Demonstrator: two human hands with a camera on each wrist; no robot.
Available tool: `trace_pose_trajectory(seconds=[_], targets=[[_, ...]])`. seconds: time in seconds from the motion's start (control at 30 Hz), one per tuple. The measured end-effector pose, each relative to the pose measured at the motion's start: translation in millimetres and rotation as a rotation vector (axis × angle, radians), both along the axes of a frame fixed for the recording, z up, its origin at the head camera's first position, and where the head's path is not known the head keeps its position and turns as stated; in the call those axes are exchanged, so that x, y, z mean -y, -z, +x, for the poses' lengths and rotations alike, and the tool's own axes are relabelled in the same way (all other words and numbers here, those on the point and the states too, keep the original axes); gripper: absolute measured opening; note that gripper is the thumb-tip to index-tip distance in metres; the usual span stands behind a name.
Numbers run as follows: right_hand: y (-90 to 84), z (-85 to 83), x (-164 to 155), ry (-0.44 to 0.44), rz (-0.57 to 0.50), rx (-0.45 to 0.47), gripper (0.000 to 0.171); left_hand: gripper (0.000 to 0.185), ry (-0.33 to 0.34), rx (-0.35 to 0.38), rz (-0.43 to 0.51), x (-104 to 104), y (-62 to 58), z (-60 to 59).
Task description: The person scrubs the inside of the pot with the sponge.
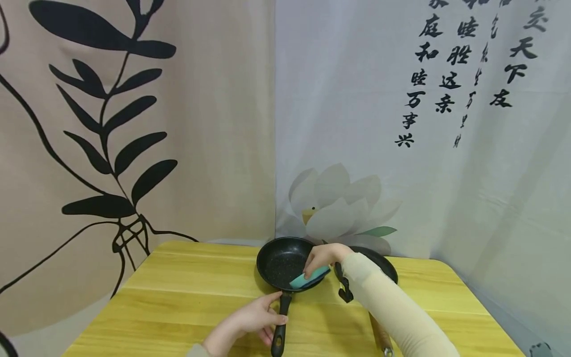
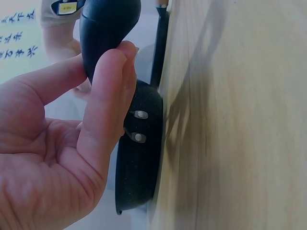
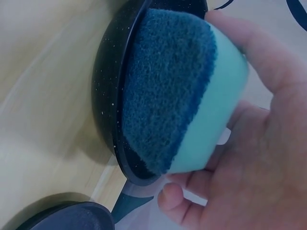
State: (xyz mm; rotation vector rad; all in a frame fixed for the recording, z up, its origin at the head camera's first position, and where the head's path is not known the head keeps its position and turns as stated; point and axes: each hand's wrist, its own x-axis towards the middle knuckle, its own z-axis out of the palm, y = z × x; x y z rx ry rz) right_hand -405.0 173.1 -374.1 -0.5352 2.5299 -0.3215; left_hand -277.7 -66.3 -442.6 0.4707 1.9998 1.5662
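Two hands: left hand [image 1: 250,320] gripping one pan's handle [image 1: 281,322], right hand [image 1: 322,256] pinching one sponge [image 1: 309,277].

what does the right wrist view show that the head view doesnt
Only the right wrist view shows the sponge's dark scouring face against the pan rim. Only the head view shows the left hand gripping the pan's handle, a second pan and the whole yellow table. Both show the right hand holding the sponge at the black pan.
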Motion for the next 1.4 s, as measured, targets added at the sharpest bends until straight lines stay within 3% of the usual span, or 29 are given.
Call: trace_pose_trajectory(seconds=[0.27,0.83,1.4], targets=[[1.8,2.5,2.5,-0.003,-0.070,0.030,0.024,0.075,0.006,0.012,-0.001,-0.2,0.2,-0.9],[4.8,1.2,9.5,-0.006,-0.109,0.030,0.022,0.075,-0.006,0.005,-0.013,-2.7,-0.8,0.5],[11.0,-1.1,12.6,-0.041,-0.152,0.039,0.032,0.075,-0.017,0.017,-0.034,-7.7,-2.4,4.4]])
